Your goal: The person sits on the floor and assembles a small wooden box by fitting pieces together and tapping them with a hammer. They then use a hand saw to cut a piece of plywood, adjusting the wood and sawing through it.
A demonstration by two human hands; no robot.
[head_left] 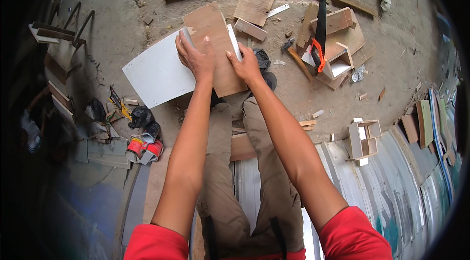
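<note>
Hands meet on a brown plywood board [215, 49] held up in front of the person, above the knees. Left hand [196, 57] lies flat against the board's left edge, its fingers [183, 44] stretched out and pressing on the face, the thumb reaching up along the wood. Right hand [246, 65] grips the board's right edge, fingers [234, 59] curled round it so the tips are hidden behind the wood. A thin white edge strip [235, 42] shows along that right side, just above the right fingers.

Behind the board and out to the left of the left fingers lies a large white panel [156, 71] on the dirt floor [122, 25], partly covered by the board. Farther beyond the fingers, another plywood sheet [255, 2] rests on the ground with a short wooden block [250, 29] just beside it. To the right of the right fingers sits a hammer [296, 57], and past it a handsaw [320, 27] with a black blade and orange handle stands against a small wooden box [340, 54]. A second little open box [363, 140] lies well to the right, nearer the person. Down to the left of the left forearm are red and white cans [144, 147] and yellow-handled pliers [117, 102]. Scraps of wood litter the floor all round.
</note>
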